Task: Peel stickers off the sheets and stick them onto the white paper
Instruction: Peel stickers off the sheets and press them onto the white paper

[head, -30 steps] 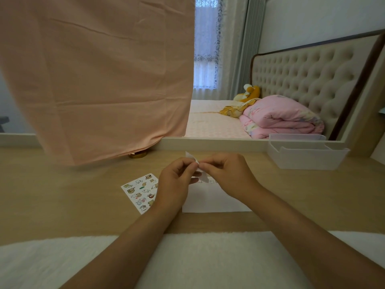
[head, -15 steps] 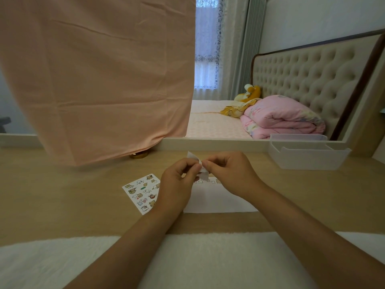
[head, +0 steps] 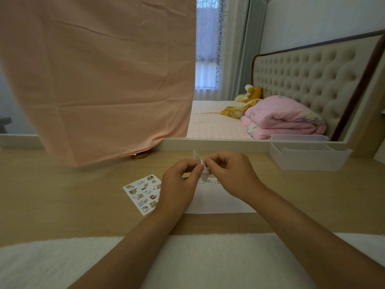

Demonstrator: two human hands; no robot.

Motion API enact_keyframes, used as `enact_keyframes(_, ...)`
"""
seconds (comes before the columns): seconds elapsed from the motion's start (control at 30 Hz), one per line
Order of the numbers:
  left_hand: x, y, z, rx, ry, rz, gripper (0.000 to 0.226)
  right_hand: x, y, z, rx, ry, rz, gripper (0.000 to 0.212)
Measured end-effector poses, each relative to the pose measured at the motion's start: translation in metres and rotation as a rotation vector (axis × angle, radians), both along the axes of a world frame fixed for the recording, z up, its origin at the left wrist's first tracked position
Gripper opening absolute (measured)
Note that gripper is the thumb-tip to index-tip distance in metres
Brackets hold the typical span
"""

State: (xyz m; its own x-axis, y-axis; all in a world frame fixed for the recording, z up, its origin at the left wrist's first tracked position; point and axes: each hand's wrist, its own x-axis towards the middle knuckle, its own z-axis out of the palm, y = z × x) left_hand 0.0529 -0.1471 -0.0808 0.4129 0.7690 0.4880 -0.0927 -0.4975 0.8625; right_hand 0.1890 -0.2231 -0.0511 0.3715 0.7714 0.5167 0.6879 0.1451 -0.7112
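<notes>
Small sticker sheet is held up over the far end of the white paper, mostly hidden by fingers; only a top corner and a lower flap show, print unreadable. Left hand, fingers curled, pinches it between thumb and forefinger. Right hand, also curled, pinches at the same sheet from the other side; cannot tell whether it has a sticker or the backing. White paper lies flat on the wooden desk, its left edge covered by the left hand, a few small stickers along its far edge, blurred. Second sticker sheet lies flat just left of the paper, right corner under the left wrist, rows of cartoon animals. Peach cloth hangs over the far left of the desk and hides what is behind it; a gold round base peeks out below its hem. Fluffy white cover runs along the near desk edge under both forearms. Bare desk shows left of the sheets and right of the paper. Translucent plastic bin stands far right against the back ledge; its contents cannot be made out. Beyond, a folded pink quilt and a plush toy, partly hidden
</notes>
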Motion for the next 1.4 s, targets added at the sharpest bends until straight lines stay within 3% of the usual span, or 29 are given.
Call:
enact_keyframes(0.2,0.001,0.0,0.002,-0.308,-0.116,-0.079,0.012,-0.003,0.001,-0.001,0.016,0.03,0.017,0.011)
enact_keyframes(0.53,0.001,-0.001,0.003,-0.563,-0.214,-0.258,0.019,-0.003,0.001,-0.003,0.025,-0.031,0.017,0.014)
enact_keyframes(0.97,0.001,-0.004,0.003,-0.6,-0.205,-0.278,0.019,-0.003,0.003,-0.01,0.08,-0.063,-0.031,0.015)
enact_keyframes(1.17,0.001,-0.002,0.004,-0.63,-0.274,-0.244,0.026,-0.004,0.003,-0.014,0.166,-0.35,0.021,0.017)
enact_keyframes(1.4,0.002,-0.001,0.005,-0.728,-0.287,-0.257,0.02,-0.003,0.004,-0.013,0.275,-0.388,-0.076,0.015)
